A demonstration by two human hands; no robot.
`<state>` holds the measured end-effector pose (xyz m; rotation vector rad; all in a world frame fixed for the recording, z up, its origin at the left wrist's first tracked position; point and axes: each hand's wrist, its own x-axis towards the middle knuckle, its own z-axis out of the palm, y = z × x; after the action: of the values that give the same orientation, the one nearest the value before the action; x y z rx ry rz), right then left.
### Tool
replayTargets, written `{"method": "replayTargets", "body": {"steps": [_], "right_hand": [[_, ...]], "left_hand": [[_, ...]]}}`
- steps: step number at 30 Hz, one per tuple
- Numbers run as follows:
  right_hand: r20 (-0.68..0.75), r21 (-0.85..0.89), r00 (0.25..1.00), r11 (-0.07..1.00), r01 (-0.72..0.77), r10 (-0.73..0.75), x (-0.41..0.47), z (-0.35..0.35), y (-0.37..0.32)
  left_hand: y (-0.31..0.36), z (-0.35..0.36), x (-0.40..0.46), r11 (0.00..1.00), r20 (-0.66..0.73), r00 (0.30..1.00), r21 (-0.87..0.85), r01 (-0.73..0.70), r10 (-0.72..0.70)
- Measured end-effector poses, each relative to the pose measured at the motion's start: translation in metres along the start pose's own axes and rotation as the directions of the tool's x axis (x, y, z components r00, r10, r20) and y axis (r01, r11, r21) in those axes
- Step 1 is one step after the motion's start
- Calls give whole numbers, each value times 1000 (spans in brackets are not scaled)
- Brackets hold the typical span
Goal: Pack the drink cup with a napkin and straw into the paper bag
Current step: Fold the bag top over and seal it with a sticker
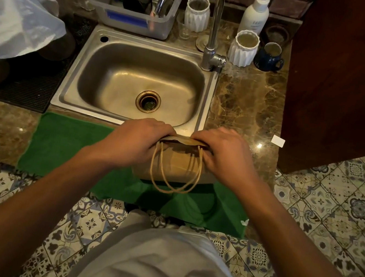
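Now both hands, the left hand (136, 141) and right hand (221, 154), arch palms-down, pinching the folded top of the paper bag (176, 161) (handles dangling). It stands on the green cloth (67, 143) just in front of the sink (137, 82).

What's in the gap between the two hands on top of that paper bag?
In the head view, only the paper bag's folded top edge runs between the left hand and right hand. Both pinch it shut; the cord handles hang below.
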<state>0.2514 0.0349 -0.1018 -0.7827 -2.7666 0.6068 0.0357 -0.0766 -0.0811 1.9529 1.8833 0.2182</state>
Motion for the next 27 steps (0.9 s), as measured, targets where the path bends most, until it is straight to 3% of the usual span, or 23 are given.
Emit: {"method": "replayTargets", "body": {"steps": [2,5,9,12,14,15,16,17,18,19,20,27], "right_hand": [[-23,30,1000,999,14,-14,-1,2,1],[-45,61,998,997,36,-33,-1,4,1],[-40,87,998,994,61,-58,-1,5,2],[-49,112,998,993,36,-30,-2,4,7],[-54,90,998,996,27,-22,-4,5,10],[-61,78,998,997,27,-22,-5,5,10],[-70,71,997,997,25,-20,-5,6,9],[-80,73,997,997,18,-12,-5,5,8],[-88,87,996,996,2,5,-5,5,7],[-97,114,995,993,-23,34,-5,5,7],[-107,147,992,988,-51,67,-5,5,6],[-131,213,979,969,-126,156,-5,10,3]], "left_hand": [[-2,-13,-5,981,154,988,-190,45,-16],[-2,-41,-8,856,398,917,-473,207,-1],[-7,-48,0,687,477,862,-684,244,169],[-11,-45,8,515,492,855,-782,352,164],[-8,-41,11,425,521,850,-788,446,75],[-4,-39,12,522,500,866,-735,432,-13],[1,-35,14,705,436,894,-602,374,-102],[4,-31,17,884,330,935,-390,260,-129],[5,-25,18,976,247,964,-167,140,-96],[5,-18,18,996,217,974,-56,71,-57],[5,-14,16,997,208,977,-54,54,-42],[12,-5,10,987,114,984,-70,147,-138]]}}
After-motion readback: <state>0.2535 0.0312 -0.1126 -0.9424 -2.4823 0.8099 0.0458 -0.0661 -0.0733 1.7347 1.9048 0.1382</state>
